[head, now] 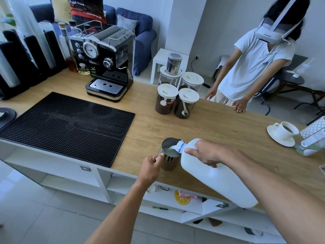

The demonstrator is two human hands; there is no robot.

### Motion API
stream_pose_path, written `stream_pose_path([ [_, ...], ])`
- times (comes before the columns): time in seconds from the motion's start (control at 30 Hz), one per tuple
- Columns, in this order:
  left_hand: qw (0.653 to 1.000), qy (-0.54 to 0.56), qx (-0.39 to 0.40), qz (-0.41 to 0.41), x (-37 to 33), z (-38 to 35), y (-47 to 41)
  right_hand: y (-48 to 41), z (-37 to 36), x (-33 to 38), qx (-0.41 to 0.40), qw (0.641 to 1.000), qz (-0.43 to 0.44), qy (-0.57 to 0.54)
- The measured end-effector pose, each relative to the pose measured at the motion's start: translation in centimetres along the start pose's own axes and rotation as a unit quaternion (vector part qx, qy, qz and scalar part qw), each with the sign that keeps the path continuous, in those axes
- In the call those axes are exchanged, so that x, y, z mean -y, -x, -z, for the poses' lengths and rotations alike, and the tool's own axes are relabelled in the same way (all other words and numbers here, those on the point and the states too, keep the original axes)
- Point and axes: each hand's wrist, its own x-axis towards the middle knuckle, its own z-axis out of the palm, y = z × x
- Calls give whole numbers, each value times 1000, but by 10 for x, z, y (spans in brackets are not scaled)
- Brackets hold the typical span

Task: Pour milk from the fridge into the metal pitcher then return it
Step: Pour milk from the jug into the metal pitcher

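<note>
A metal pitcher (169, 162) stands on the wooden counter (219, 124) near its front edge, with white milk inside it. My left hand (151, 167) grips the pitcher's handle. My right hand (208, 154) holds the white plastic milk jug (218, 180) by its handle, tilted down to the left. The jug's open mouth with a blue ring sits over the pitcher's rim, and a stream of milk runs into the pitcher. The fridge is out of view.
A black rubber mat (70, 124) lies to the left, a black espresso machine (105, 62) behind it. Several lidded jars (175, 95) stand mid-counter. A cup on a saucer (283, 133) sits far right. A person wearing a headset (258, 67) stands across the counter.
</note>
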Motion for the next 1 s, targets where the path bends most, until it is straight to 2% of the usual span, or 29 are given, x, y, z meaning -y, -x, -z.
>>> stream_pose_path([
  [0.27, 1000, -4, 2, 2, -1, 0, 1, 4, 4, 2, 20, 1000, -9, -3],
  [1.0, 1000, -10, 3, -3, -3, 1, 1, 2, 9, 5, 16, 1000, 0, -1],
])
